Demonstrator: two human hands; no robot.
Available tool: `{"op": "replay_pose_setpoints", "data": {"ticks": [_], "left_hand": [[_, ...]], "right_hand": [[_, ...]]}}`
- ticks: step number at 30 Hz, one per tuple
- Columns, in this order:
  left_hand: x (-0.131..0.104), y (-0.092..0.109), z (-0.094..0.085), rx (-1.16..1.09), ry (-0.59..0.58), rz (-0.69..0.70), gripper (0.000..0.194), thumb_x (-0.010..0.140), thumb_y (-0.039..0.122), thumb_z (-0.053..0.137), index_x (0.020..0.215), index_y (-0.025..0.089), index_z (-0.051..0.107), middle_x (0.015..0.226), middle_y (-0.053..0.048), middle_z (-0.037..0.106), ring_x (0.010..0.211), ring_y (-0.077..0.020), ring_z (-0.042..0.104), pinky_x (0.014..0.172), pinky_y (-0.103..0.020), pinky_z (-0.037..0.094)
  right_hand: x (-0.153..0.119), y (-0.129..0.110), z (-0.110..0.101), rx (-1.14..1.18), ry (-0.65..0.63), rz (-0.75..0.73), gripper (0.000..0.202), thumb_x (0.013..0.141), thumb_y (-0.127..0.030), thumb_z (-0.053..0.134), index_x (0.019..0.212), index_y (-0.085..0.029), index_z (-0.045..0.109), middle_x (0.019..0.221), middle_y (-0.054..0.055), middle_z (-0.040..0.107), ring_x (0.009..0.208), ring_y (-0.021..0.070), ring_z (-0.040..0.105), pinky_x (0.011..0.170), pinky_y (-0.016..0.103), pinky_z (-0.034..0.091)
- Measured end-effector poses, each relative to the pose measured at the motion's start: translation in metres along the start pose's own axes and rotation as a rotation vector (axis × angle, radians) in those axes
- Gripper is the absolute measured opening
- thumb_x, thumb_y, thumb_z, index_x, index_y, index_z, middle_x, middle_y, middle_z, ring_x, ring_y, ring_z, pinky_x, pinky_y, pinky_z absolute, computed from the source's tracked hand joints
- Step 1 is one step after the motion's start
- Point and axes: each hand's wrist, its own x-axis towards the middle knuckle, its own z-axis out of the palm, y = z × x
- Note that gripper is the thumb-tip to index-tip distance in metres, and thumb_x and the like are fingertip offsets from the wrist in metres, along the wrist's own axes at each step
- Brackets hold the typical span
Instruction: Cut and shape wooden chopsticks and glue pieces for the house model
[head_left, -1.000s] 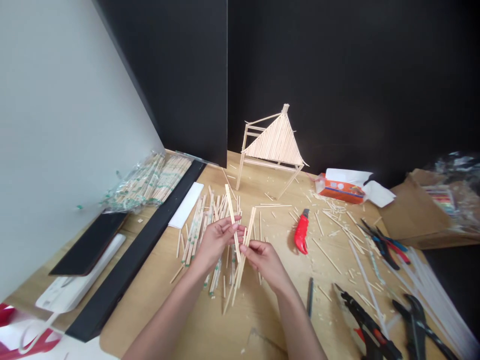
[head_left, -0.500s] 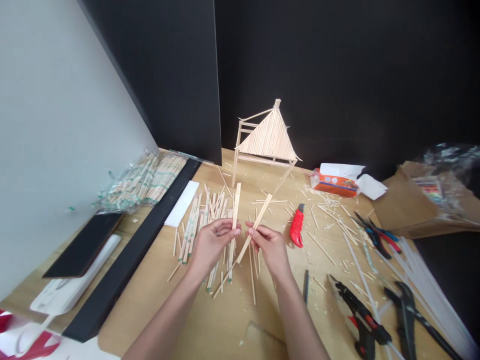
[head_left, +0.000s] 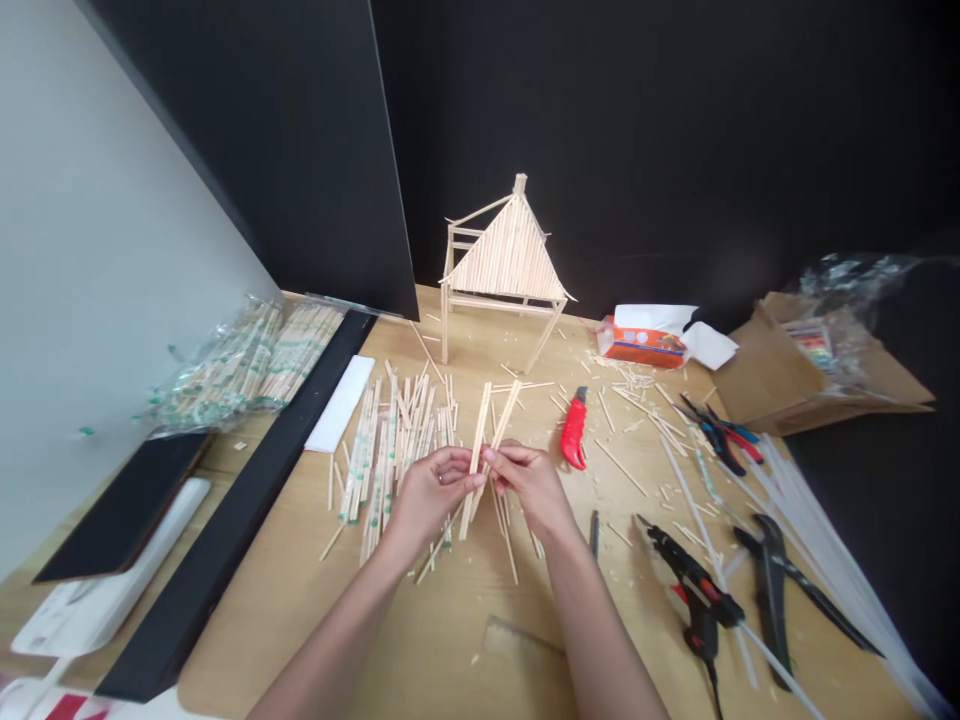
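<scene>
My left hand [head_left: 435, 492] pinches a pair of pale wooden sticks [head_left: 481, 428] that stands nearly upright. Beside it, my right hand [head_left: 527, 483] holds more wooden sticks [head_left: 507, 412], which lean to the right at the top. The fingertips of both hands almost meet, and the two sets of sticks come close together at their lower part. Loose sticks and wrapped chopsticks [head_left: 384, 450] lie under and left of my left hand. Behind the hands stands a small stick-built frame with a slatted triangular roof [head_left: 506, 255].
A red cutter [head_left: 574, 430] lies right of my hands. Farther right are a black glue gun [head_left: 694, 580], pliers [head_left: 724, 438], clear glue sticks [head_left: 825, 540] and a cardboard box [head_left: 780, 385]. An orange tissue box [head_left: 645, 345] is at the back; bagged chopsticks [head_left: 247, 355] lie left.
My hands have brought the two sets of sticks closer together, and the right set stands steeper. The whole view has shifted, with the table items appearing farther left.
</scene>
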Motion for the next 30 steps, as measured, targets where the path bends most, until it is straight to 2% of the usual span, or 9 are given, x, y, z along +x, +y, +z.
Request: {"op": "replay_pose_setpoints", "data": {"ticks": [5,8,11,15,18,20,23,25,30], "left_hand": [[-0.002,-0.001,0.006,0.028,-0.046,-0.029,0.030,0.058,0.026,0.079,0.083,0.014,0.068,0.072,-0.003,0.069,0.069,-0.0148,0.064,0.066,-0.025,0.050],[-0.003,0.000,0.004,0.029,-0.040,-0.060,0.034,0.056,0.028,0.080,0.083,0.013,0.069,0.070,-0.003,0.068,0.065,-0.0152,0.063,0.062,-0.025,0.050],[-0.004,0.001,-0.010,0.030,0.064,-0.080,0.041,0.053,0.033,0.082,0.087,0.012,0.068,0.069,-0.003,0.067,0.063,-0.0151,0.063,0.057,-0.025,0.050],[-0.004,0.003,-0.041,0.027,0.232,-0.085,0.053,0.051,0.039,0.082,0.094,0.012,0.066,0.074,-0.003,0.066,0.065,-0.0145,0.063,0.053,-0.022,0.048],[-0.007,0.005,-0.063,0.019,0.303,-0.093,0.058,0.049,0.038,0.084,0.097,0.013,0.065,0.079,-0.003,0.066,0.066,-0.0129,0.062,0.054,-0.020,0.048],[-0.010,0.005,-0.074,0.012,0.326,-0.098,0.060,0.048,0.037,0.085,0.100,0.013,0.064,0.082,-0.003,0.066,0.068,-0.0121,0.062,0.057,-0.020,0.049],[-0.015,0.005,-0.083,0.005,0.346,-0.098,0.061,0.049,0.036,0.085,0.102,0.014,0.064,0.085,-0.003,0.067,0.070,-0.0123,0.063,0.059,-0.020,0.050],[-0.018,0.006,-0.084,0.003,0.366,-0.099,0.058,0.051,0.036,0.084,0.102,0.014,0.065,0.085,-0.003,0.068,0.071,-0.0127,0.063,0.059,-0.020,0.051],[-0.025,0.015,-0.080,-0.024,0.344,-0.090,0.054,0.050,0.030,0.085,0.099,0.016,0.066,0.081,-0.001,0.069,0.069,-0.0129,0.064,0.060,-0.019,0.052]], "right_hand": [[-0.004,0.002,-0.001,-0.140,0.008,-0.010,0.036,0.075,-0.048,0.065,0.062,-0.014,0.067,0.064,0.000,0.054,0.048,0.0080,0.047,0.044,0.022,0.038],[-0.008,0.006,-0.006,-0.286,0.039,0.003,0.037,0.078,-0.049,0.060,0.079,-0.013,0.071,0.068,0.002,0.059,0.050,0.0114,0.051,0.045,0.024,0.042],[-0.017,0.013,-0.017,-0.497,0.149,0.004,0.040,0.080,-0.045,0.058,0.103,-0.013,0.067,0.083,0.008,0.062,0.063,0.0176,0.057,0.056,0.029,0.047],[-0.028,0.022,-0.020,-0.790,0.245,0.018,0.039,0.078,-0.039,0.062,0.108,-0.014,0.063,0.096,0.012,0.058,0.078,0.0240,0.058,0.074,0.036,0.045],[-0.030,0.029,0.003,-0.926,0.204,0.051,0.039,0.079,-0.041,0.061,0.111,-0.018,0.060,0.100,0.012,0.058,0.082,0.0268,0.060,0.072,0.034,0.045],[-0.027,0.035,0.027,-0.986,0.171,0.069,0.047,0.081,-0.038,0.059,0.122,-0.015,0.053,0.108,0.016,0.056,0.087,0.0298,0.061,0.070,0.035,0.046],[-0.018,0.042,0.064,-1.042,0.106,0.083,0.053,0.085,-0.026,0.050,0.133,-0.005,0.041,0.122,0.027,0.050,0.088,0.0329,0.063,0.067,0.038,0.048],[-0.011,0.045,0.086,-1.057,0.054,0.080,0.048,0.086,-0.019,0.044,0.132,-0.003,0.041,0.124,0.029,0.049,0.084,0.0318,0.065,0.063,0.037,0.048],[0.005,0.045,0.129,-1.011,-0.043,0.039,0.042,0.088,-0.022,0.043,0.129,-0.011,0.044,0.108,0.017,0.063,0.070,0.0229,0.066,0.054,0.029,0.046]]}}
